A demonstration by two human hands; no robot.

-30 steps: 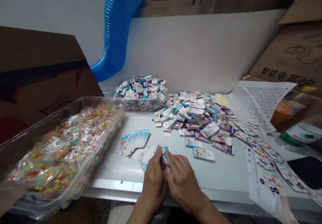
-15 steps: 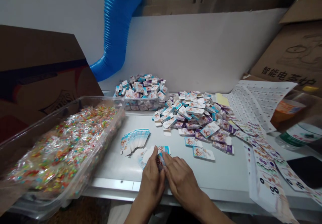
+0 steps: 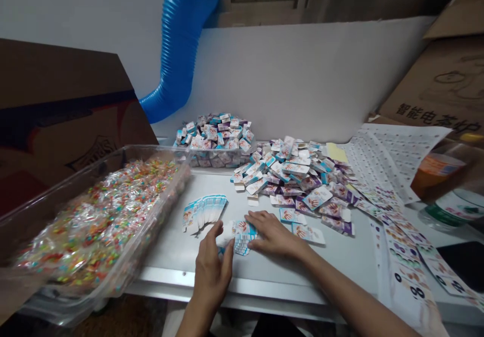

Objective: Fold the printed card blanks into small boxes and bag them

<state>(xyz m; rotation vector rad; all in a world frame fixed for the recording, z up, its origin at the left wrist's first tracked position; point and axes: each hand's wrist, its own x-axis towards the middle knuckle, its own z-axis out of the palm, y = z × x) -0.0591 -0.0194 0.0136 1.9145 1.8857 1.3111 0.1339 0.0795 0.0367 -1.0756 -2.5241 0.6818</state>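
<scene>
In the head view, the fingers of the left hand (image 3: 214, 261) are held apart, thumb and forefinger spread at the left edge of a small stack of flat cartons (image 3: 245, 241). The fingers of the right hand (image 3: 270, 233) are laid at the stack's right edge; whether it is gripped cannot be told. The stack is thus kept between both sets of fingers, on the white surface (image 3: 174, 246). A hand picture and a blue band are shown on its top carton, but its lettering is too small to be read. Just beyond the left fingers, a fanned row of flat cartons (image 3: 206, 210) is laid out. Beyond the right fingers, made-up boxes (image 3: 291, 175), blue or purple with hand pictures, are heaped. Well left of the left fingers, bright wrapped packets (image 3: 113, 211) are held in a clear bin (image 3: 155, 221); on the large carton (image 3: 75, 85) behind it, an emblem is printed, its word unclear. Far right of the right fingers, "8" and "0" can be read on a printed sheet (image 3: 408, 261), and "智能电茶炉" on a brown carton (image 3: 434, 90).
</scene>
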